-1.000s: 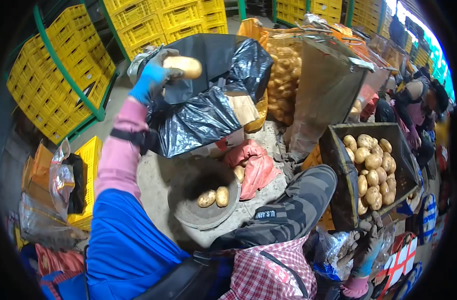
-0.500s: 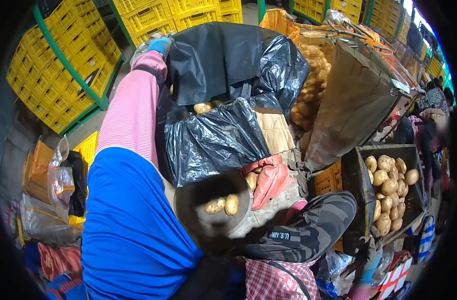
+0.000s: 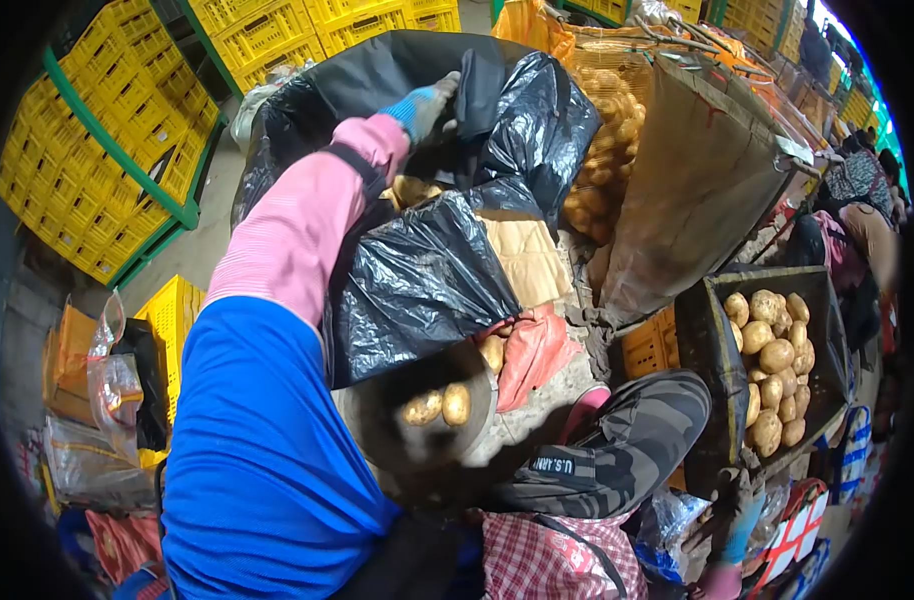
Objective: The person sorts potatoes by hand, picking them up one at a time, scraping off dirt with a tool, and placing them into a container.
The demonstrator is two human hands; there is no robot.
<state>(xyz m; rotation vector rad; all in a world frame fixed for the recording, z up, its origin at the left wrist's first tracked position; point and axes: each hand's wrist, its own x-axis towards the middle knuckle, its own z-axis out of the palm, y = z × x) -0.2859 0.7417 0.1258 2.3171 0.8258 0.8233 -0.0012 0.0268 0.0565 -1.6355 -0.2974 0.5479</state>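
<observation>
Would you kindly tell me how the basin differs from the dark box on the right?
The basin is round, while the dark box is rectangular. The basin shows two potatoes; the dark box holds a large pile. Both are open-topped and contain potatoes.

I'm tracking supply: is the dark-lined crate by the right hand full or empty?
Partly filled: many potatoes lie in the crate, but bare liner shows at its right; depth cannot be told.
</observation>
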